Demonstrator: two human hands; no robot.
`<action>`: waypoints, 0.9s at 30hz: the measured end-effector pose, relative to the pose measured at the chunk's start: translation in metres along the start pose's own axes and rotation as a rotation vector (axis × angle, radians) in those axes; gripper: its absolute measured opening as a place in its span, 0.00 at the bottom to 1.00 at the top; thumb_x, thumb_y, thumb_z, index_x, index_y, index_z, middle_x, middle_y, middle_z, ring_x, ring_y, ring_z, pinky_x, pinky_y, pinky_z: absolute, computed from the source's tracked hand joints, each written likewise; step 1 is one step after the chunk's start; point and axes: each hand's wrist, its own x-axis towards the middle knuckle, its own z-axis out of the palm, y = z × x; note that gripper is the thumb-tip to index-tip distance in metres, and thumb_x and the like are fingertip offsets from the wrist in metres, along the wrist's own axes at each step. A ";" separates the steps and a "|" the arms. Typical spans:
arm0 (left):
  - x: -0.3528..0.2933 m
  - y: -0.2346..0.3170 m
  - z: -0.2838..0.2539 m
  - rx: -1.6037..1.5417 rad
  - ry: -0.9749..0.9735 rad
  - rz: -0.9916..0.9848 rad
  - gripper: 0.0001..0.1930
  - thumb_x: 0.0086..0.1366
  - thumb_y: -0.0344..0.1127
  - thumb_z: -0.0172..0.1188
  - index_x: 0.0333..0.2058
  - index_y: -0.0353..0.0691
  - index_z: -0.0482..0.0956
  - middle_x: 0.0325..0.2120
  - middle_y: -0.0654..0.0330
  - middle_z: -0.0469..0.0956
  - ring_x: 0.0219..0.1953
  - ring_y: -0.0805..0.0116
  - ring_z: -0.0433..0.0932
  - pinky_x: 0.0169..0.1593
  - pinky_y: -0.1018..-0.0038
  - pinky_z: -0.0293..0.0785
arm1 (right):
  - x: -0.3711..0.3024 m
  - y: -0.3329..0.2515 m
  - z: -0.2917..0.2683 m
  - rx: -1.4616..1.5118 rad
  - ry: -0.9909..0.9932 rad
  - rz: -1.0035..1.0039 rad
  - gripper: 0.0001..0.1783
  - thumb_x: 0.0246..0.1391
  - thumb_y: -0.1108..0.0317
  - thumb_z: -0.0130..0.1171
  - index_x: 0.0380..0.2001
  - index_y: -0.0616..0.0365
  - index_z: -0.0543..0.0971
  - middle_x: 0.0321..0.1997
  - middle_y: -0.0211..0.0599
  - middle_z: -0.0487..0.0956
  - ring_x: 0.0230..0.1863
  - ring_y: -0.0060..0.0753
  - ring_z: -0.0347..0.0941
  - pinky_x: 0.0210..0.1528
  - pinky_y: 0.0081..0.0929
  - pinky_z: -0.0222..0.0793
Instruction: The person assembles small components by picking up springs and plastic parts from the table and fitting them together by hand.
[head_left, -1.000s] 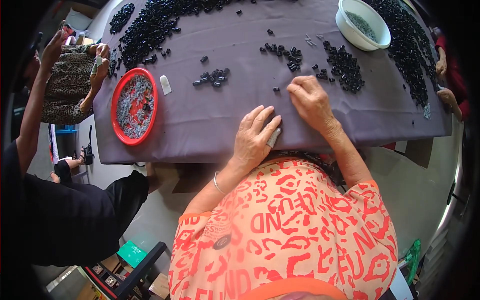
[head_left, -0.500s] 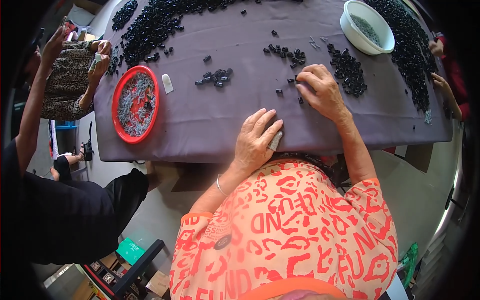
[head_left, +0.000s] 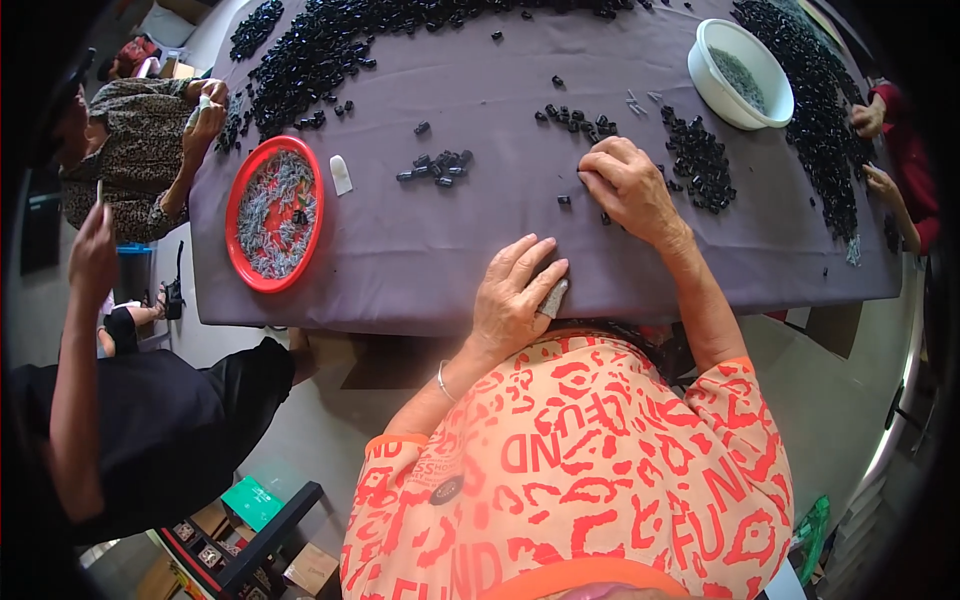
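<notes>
My right hand is over the table with its fingertips pinched together. A dark speck shows at the tips, too small to name. Beside it lie a single small black cylindrical piece, a loose group of black pieces and a denser heap of them. My left hand lies flat at the table's near edge with fingers stretched out. A grey covering wraps its thumb. Farther left is another small cluster of black pieces.
A red oval tray with thin clear-grey bits stands left, near a white finger-shaped piece. A white bowl of grey bits stands far right. Large black heaps line the far side. Other people's hands work at both sides.
My right hand's fingers have drawn closer together, and a black piece near its fingertips no longer shows on the cloth. My left hand stays put. A person at left has lowered a raised arm.
</notes>
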 end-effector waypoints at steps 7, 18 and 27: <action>-0.002 -0.001 0.003 -0.013 0.019 0.008 0.16 0.48 0.31 0.62 0.39 0.41 0.79 0.47 0.56 0.73 0.53 0.57 0.68 0.56 0.62 0.65 | 0.033 0.014 0.013 -0.202 0.119 0.013 0.08 0.45 0.72 0.58 0.32 0.59 0.76 0.36 0.37 0.73 0.42 0.41 0.70 0.45 0.34 0.66; -0.002 -0.003 0.002 -0.039 0.001 0.001 0.16 0.47 0.31 0.62 0.38 0.41 0.79 0.47 0.56 0.73 0.53 0.56 0.68 0.57 0.61 0.64 | 0.004 0.000 -0.012 -0.033 0.055 -0.008 0.08 0.43 0.77 0.59 0.30 0.60 0.75 0.36 0.36 0.74 0.41 0.40 0.69 0.44 0.34 0.66; -0.002 -0.002 0.004 -0.042 0.041 0.006 0.14 0.48 0.32 0.63 0.37 0.40 0.79 0.46 0.55 0.73 0.52 0.56 0.69 0.56 0.61 0.65 | 0.024 -0.021 0.023 -0.232 0.034 -0.007 0.10 0.44 0.69 0.61 0.33 0.55 0.76 0.37 0.34 0.73 0.42 0.37 0.69 0.42 0.35 0.63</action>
